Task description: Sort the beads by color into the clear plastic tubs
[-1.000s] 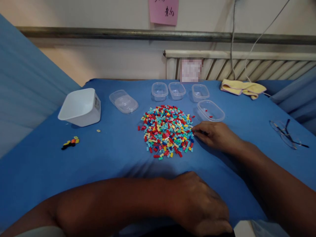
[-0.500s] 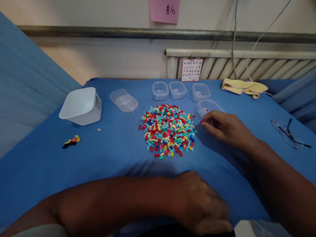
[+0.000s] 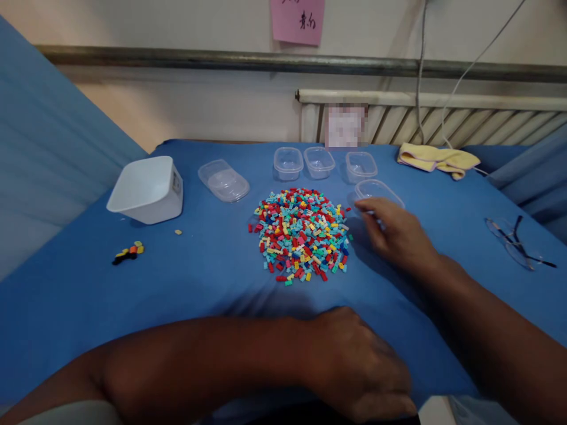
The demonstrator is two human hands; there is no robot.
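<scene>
My right hand is above the near edge of a clear plastic tub, right of a heap of small coloured toy bricks. Its thumb and forefinger stand apart, and no brick shows between them. The hand covers the near part of that tub. Loose red bricks lie at the heap's right edge, close to the fingertips. My left hand rests at the front edge of the table, its forearm stretched across in front of the heap. Its fingers are curled in and nothing shows in them; the palm is hidden.
Three more clear tubs stand behind the heap. Clear lids and a white bin are at left, with several black, yellow and orange pieces in front. Eyeglasses and a yellow cloth lie at right.
The red brick that was between my right thumb and forefinger no longer shows there. Those fingers have parted, and the hand has moved slightly toward the tub. My left hand stays in place.
</scene>
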